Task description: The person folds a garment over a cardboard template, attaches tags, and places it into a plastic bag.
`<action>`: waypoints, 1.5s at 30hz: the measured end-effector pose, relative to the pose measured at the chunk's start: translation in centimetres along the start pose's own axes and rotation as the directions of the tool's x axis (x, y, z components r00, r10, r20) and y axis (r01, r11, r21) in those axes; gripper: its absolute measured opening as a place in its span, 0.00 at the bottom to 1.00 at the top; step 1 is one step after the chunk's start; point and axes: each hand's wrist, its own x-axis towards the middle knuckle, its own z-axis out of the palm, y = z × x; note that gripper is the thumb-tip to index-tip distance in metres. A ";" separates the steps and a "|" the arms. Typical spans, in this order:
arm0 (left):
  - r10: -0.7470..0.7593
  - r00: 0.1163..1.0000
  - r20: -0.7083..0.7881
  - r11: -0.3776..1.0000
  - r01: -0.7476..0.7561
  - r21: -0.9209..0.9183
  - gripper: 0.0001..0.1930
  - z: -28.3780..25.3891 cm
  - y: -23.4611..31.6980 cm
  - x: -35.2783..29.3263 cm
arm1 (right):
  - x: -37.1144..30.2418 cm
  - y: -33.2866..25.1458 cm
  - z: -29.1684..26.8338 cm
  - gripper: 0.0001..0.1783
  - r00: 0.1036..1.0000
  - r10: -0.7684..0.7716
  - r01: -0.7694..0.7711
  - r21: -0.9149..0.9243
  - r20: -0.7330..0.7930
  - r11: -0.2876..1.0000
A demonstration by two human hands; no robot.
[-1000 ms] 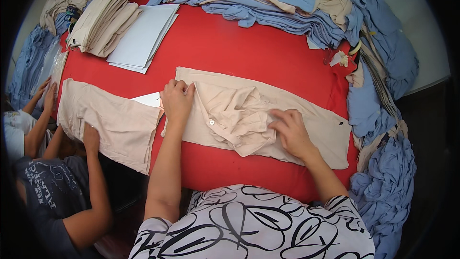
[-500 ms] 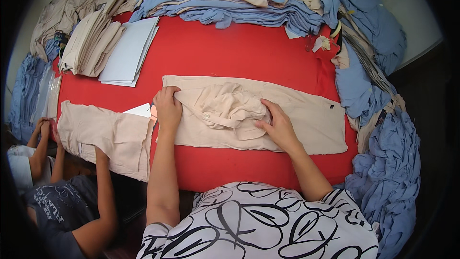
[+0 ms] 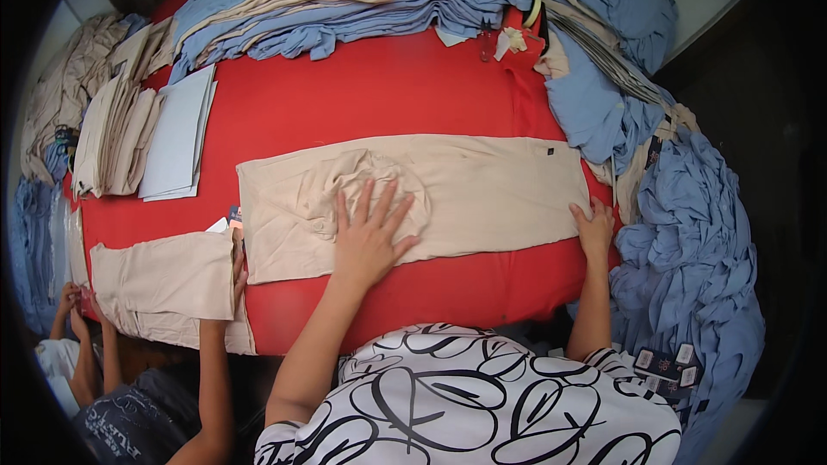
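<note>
A beige shirt [image 3: 500,185] lies folded into a long strip across the red table. A rumpled, bunched part [image 3: 323,194] sits toward its left end, and a small dark label [image 3: 550,151] shows near the far right edge. My left hand [image 3: 370,237] presses down on the bunched part, palm down with its fingers spread. At the near right end, my right hand [image 3: 594,228] touches the shirt's edge with its fingers apart. The cuff and button on the bunched part are out of sight now.
A co-worker's hand [image 3: 239,267] is at another beige garment [image 3: 164,275] on the left. White boards [image 3: 177,138] lie beside a folded beige stack [image 3: 116,142]. Blue and beige garments are piled along the far edge [image 3: 362,17]; a blue heap [image 3: 689,258] hangs at the right.
My left hand has moved from the shirt's left end onto the bunched part, and my right hand from there to the right end. The co-worker's garment is turned. The view has shifted.
</note>
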 end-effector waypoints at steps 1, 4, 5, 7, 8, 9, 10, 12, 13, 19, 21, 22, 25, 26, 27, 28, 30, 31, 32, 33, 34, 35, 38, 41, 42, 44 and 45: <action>-0.022 0.999 0.028 1.000 0.021 0.017 0.32 0.8 -0.7 -0.4 | -0.1 -0.2 0.2 0.38 0.999 -0.010 0.010 -0.002 -0.036 1.000; -0.025 0.998 0.050 1.000 0.024 0.019 0.34 1.2 -1.2 -0.5 | 0.2 -0.3 0.4 0.32 1.000 -0.001 -0.001 0.202 0.009 0.979; -0.014 0.999 0.051 1.000 0.013 0.019 0.34 1.1 -1.4 -0.5 | 0.7 -0.2 0.3 0.30 0.999 -0.010 0.001 0.275 0.031 0.962; 0.009 0.999 0.040 1.000 -0.008 -0.016 0.34 0.6 -1.6 -0.3 | 1.9 0.0 -0.1 0.27 0.997 -0.037 0.003 0.414 0.072 0.910; 0.013 0.999 0.030 0.999 -0.011 -0.050 0.33 0.4 -1.6 -0.3 | 1.8 -1.5 -0.5 0.26 0.993 -0.107 0.073 0.473 0.046 0.878; 0.009 1.000 0.020 0.996 -0.008 -0.088 0.32 0.4 -1.6 -0.5 | 1.0 -4.5 -1.9 0.25 0.984 -0.179 0.142 0.524 0.020 0.840; -0.003 1.000 0.012 0.991 0.004 -0.133 0.30 0.3 -1.6 -0.7 | -0.3 -7.7 -3.3 0.24 0.969 -0.246 0.207 0.570 -0.010 0.795; -0.014 1.000 0.006 0.977 0.015 -0.214 0.28 0.0 -2.0 -0.9 | -4.6 -15.2 -5.2 0.23 0.913 -0.408 0.325 0.600 0.004 0.731; -0.041 0.999 -0.012 0.961 0.036 -0.276 0.26 0.0 -2.1 -1.0 | -6.8 -17.7 -5.3 0.22 0.829 -0.557 0.436 0.560 0.054 0.704; -0.165 0.978 -0.126 0.899 0.097 -0.428 0.21 0.8 -2.4 -1.1 | -10.2 -20.6 -2.4 0.21 0.669 -0.705 0.539 0.499 0.236 0.679; -0.176 0.952 -0.252 0.904 0.055 -0.424 0.20 0.8 -2.3 -1.4 | -7.7 -18.6 -1.8 0.20 0.834 -0.546 0.475 0.396 0.082 0.786; -0.214 0.933 -0.290 0.915 0.088 -0.394 0.20 0.7 -2.2 -1.5 | -6.6 -17.7 -1.7 0.21 0.881 -0.465 0.397 0.401 0.085 0.825; -0.258 0.905 -0.338 0.942 0.158 -0.297 0.21 -0.5 -2.2 -1.5 | -5.8 -16.3 -1.1 0.25 0.905 -0.395 0.325 0.343 0.159 0.881; -0.243 0.921 -0.306 0.951 0.164 -0.261 0.21 -0.9 -2.3 -1.4 | -6.1 -16.1 -0.5 0.27 0.892 -0.418 0.341 0.347 0.175 0.874; -0.227 0.935 -0.273 0.960 0.168 -0.226 0.22 -1.1 -2.4 -1.3 | -6.4 -15.8 0.3 0.29 0.878 -0.439 0.356 0.352 0.191 0.866; -0.217 0.945 -0.246 0.957 0.157 -0.242 0.22 -0.8 -2.8 -1.4 | -6.8 -15.4 1.3 0.30 0.878 -0.446 0.365 0.357 0.176 0.860; -0.188 0.960 -0.205 0.955 0.130 -0.266 0.23 -0.9 -4.4 -1.2 | -7.3 -15.6 2.5 0.33 0.877 -0.463 0.388 0.375 0.131 0.842; -0.225 0.941 -0.252 0.951 0.156 -0.265 0.23 -1.1 -5.2 -1.2 | -7.0 -15.5 2.5 0.33 0.890 -0.423 0.320 0.428 0.172 0.846; -0.263 0.919 -0.294 0.945 0.184 -0.270 0.22 -2.1 -5.7 -0.9 | -6.9 -15.9 1.7 0.33 0.897 -0.383 0.246 0.472 0.218 0.846; -0.300 0.893 -0.335 0.938 0.211 -0.276 0.22 -2.6 -6.3 -0.8 | -6.8 -16.1 1.3 0.33 0.900 -0.344 0.170 0.512 0.267 0.842; -0.276 0.926 -0.256 0.943 0.210 -0.257 0.23 -2.8 -6.8 -0.8 | -6.6 -15.9 1.4 0.34 0.900 -0.342 0.164 0.518 0.270 0.840; -0.254 0.951 -0.178 0.949 0.209 -0.238 0.24 -3.0 -7.2 -0.8 | -6.4 -15.8 1.4 0.34 0.899 -0.344 0.161 0.524 0.272 0.836; -0.217 0.973 -0.084 0.962 0.198 -0.190 0.21 -3.8 -6.9 -0.6 | -6.1 -15.6 1.5 0.36 0.896 -0.359 0.164 0.557 0.262 0.814; -0.157 0.969 -0.192 0.988 0.152 -0.041 0.20 -3.8 -4.1 -0.8 | -5.4 -15.0 2.4 0.37 0.850 -0.451 0.159 0.684 0.273 0.712; -0.139 0.978 -0.158 0.990 0.142 0.011 0.21 -2.4 -4.0 -1.2 | -5.2 -15.0 2.3 0.38 0.827 -0.491 0.154 0.730 0.274 0.666; -0.133 0.976 -0.172 0.987 0.147 0.070 0.24 -1.7 -3.3 -1.3 | -5.1 -15.4 1.0 0.37 0.803 -0.484 -0.034 0.837 0.348 0.546; -0.142 0.966 -0.214 0.984 0.161 0.075 0.25 -2.7 -2.4 -0.9 | -5.2 -15.8 0.1 0.37 0.786 -0.483 -0.135 0.870 0.385 0.474</action>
